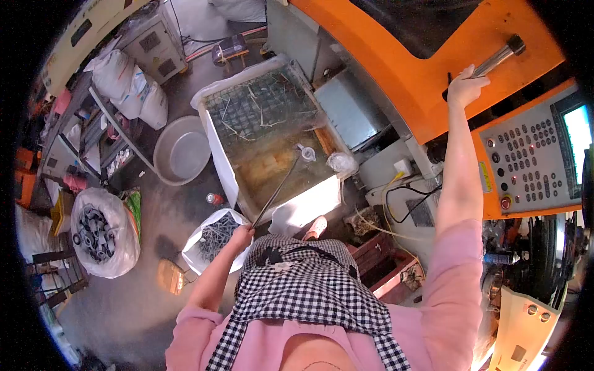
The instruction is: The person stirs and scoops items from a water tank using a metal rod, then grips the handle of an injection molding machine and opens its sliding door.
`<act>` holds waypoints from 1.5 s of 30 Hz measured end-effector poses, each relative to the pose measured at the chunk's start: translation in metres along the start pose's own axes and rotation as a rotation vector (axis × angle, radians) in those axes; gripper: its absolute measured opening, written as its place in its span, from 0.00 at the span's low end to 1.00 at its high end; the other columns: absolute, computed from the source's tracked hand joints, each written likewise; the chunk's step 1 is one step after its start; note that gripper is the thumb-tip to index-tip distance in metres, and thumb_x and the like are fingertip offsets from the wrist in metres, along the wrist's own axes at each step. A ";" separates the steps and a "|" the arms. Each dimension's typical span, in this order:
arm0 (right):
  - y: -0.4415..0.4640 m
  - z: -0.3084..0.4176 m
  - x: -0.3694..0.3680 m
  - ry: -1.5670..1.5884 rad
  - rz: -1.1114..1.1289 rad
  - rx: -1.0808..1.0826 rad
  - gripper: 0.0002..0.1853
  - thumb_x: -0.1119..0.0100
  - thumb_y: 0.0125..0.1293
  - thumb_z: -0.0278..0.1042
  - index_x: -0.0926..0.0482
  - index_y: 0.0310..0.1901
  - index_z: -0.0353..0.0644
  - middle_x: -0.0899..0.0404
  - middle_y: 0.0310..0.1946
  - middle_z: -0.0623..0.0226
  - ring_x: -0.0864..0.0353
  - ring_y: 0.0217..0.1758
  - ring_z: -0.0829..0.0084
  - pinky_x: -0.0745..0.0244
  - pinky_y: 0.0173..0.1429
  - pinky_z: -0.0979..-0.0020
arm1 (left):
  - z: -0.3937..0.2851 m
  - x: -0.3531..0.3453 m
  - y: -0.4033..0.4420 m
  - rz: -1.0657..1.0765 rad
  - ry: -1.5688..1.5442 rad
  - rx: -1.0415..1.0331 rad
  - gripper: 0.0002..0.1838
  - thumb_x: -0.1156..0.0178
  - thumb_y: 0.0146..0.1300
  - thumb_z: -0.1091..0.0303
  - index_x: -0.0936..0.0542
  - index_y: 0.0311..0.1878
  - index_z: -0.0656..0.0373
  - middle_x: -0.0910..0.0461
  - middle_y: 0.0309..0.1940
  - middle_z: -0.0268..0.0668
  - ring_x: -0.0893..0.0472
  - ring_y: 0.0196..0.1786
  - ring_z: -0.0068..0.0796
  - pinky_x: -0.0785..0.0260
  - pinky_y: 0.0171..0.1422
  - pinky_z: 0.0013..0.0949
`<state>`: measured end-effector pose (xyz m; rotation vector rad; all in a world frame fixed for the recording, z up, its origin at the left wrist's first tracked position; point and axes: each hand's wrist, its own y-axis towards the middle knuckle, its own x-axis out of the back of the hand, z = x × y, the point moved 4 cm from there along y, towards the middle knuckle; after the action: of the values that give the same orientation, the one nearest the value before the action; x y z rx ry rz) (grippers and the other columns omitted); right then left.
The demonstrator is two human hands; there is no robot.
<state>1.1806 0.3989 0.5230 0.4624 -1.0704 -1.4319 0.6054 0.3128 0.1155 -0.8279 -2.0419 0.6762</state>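
Note:
My left hand (243, 237) is closed round one end of a long thin dark rod (275, 193). The rod slants out over a large water-filled tub (224, 167), its far end close to a pale ring-shaped piece (307, 153). Whether the rod touches that piece I cannot tell. Up on the right, my right hand (465, 89) is wrapped round a shiny metal bar handle (495, 62) with black ends on the orange machine door (402, 80). Below my left hand stands a white bag (192, 250) full of grey plastic pieces (216, 238).
A control panel (523, 154) with a lit screen is at the right. Left of the tub are a round metal basin (182, 151), a can (215, 198) and a bag of dark grey rings (105, 232). A reddish crate (377, 263) and hoses lie by my feet.

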 end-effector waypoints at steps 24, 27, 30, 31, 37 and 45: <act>-0.003 0.004 -0.001 0.111 0.078 -0.132 0.20 0.56 0.62 0.42 0.45 0.43 0.31 0.27 0.31 0.46 0.24 0.32 0.54 0.28 0.30 0.58 | 0.004 -0.028 0.081 -0.205 0.299 0.002 0.12 0.49 0.49 0.68 0.23 0.36 0.62 0.23 0.30 0.49 0.23 0.36 0.47 0.30 0.40 0.42; -0.001 -0.001 -0.003 0.088 0.045 -0.068 0.21 0.55 0.62 0.42 0.45 0.42 0.31 0.27 0.30 0.48 0.24 0.30 0.54 0.28 0.28 0.59 | 0.037 -0.036 0.113 -0.286 0.438 -0.002 0.11 0.47 0.47 0.68 0.23 0.34 0.61 0.23 0.29 0.48 0.23 0.35 0.47 0.30 0.38 0.41; -0.002 0.000 -0.003 0.114 0.048 -0.067 0.22 0.55 0.62 0.43 0.46 0.43 0.31 0.27 0.28 0.50 0.24 0.29 0.57 0.27 0.27 0.61 | 0.043 -0.032 0.118 -0.380 0.254 0.103 0.09 0.46 0.44 0.69 0.23 0.30 0.61 0.23 0.28 0.47 0.23 0.34 0.47 0.29 0.36 0.41; -0.003 0.003 -0.001 0.114 0.058 -0.093 0.22 0.55 0.62 0.43 0.46 0.44 0.31 0.27 0.28 0.50 0.23 0.29 0.58 0.27 0.27 0.62 | 0.043 -0.030 0.119 -0.409 0.222 0.112 0.10 0.45 0.43 0.68 0.24 0.30 0.61 0.23 0.28 0.46 0.23 0.34 0.47 0.29 0.37 0.41; -0.005 0.007 -0.003 0.135 0.089 -0.080 0.23 0.58 0.63 0.44 0.48 0.46 0.31 0.29 0.33 0.48 0.24 0.31 0.61 0.26 0.28 0.63 | 0.042 -0.019 0.129 -0.430 0.239 0.109 0.14 0.47 0.45 0.66 0.26 0.36 0.60 0.23 0.29 0.47 0.23 0.34 0.47 0.31 0.39 0.43; -0.006 0.001 -0.007 0.163 0.059 -0.110 0.23 0.57 0.63 0.43 0.47 0.45 0.29 0.29 0.29 0.54 0.25 0.30 0.67 0.27 0.29 0.69 | 0.039 0.002 0.128 -0.551 0.241 0.099 0.09 0.49 0.46 0.69 0.22 0.23 0.62 0.24 0.28 0.46 0.23 0.34 0.47 0.31 0.39 0.43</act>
<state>1.1778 0.4051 0.5169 0.4568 -0.8636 -1.3684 0.6118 0.3901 0.0064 -0.2471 -1.8757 0.3425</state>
